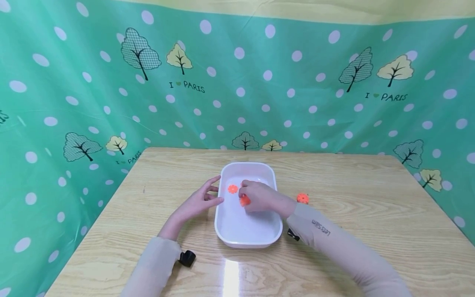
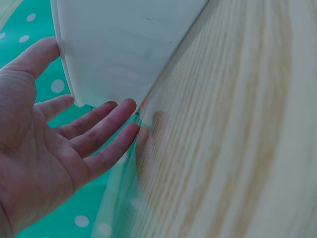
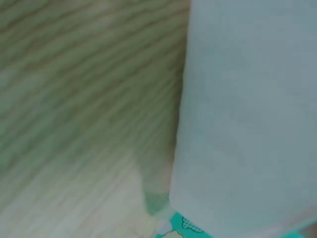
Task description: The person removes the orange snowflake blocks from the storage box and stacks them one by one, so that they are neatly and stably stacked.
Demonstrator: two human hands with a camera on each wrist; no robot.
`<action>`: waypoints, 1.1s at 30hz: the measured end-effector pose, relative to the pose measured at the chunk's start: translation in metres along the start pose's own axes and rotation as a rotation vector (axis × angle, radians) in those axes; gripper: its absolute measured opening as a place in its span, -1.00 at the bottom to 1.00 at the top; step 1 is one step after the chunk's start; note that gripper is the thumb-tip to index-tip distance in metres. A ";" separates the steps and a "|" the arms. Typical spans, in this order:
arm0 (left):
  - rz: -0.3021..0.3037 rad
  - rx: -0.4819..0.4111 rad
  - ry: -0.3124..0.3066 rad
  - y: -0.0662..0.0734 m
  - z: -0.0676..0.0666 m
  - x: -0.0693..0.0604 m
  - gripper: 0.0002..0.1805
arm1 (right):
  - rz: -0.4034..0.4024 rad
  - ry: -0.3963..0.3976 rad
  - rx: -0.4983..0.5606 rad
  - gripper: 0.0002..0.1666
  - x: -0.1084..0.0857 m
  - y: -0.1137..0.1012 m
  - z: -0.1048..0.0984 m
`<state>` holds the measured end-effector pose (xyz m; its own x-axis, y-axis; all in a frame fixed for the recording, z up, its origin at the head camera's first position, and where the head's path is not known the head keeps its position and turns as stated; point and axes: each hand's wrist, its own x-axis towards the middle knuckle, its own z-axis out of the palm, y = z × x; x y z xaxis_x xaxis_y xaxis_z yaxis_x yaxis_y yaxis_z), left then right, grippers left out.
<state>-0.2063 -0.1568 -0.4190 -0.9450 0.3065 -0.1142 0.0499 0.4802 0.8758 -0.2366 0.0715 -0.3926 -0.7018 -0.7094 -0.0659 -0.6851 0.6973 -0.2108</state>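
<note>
Pinching orange piece (image 1: 245,201) w/ right hand (image 1: 259,197) inside white tub (image 1: 246,231), w/ left hand (image 1: 198,203) spread at tub's side. Prob light, stiff-ish, maybe slippery imo; grab by edges.

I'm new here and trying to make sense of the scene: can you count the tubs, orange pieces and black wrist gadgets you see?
White tub: 1
Orange pieces: 4 visible, some partly hidden
Black wrist gadgets: 2
Total: 7 visible
</note>
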 end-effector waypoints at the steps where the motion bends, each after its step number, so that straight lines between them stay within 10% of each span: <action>1: -0.001 -0.001 0.001 0.000 0.000 0.000 -0.21 | 0.001 0.009 0.014 -0.70 -0.002 0.000 -0.002; 33: 0.011 -0.007 -0.001 0.000 -0.001 0.001 -0.21 | 0.148 0.207 0.085 -0.64 -0.065 0.054 -0.041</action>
<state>-0.2079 -0.1568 -0.4188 -0.9442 0.3122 -0.1052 0.0576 0.4709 0.8803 -0.2356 0.1597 -0.3599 -0.8240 -0.5582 0.0973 -0.5595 0.7744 -0.2955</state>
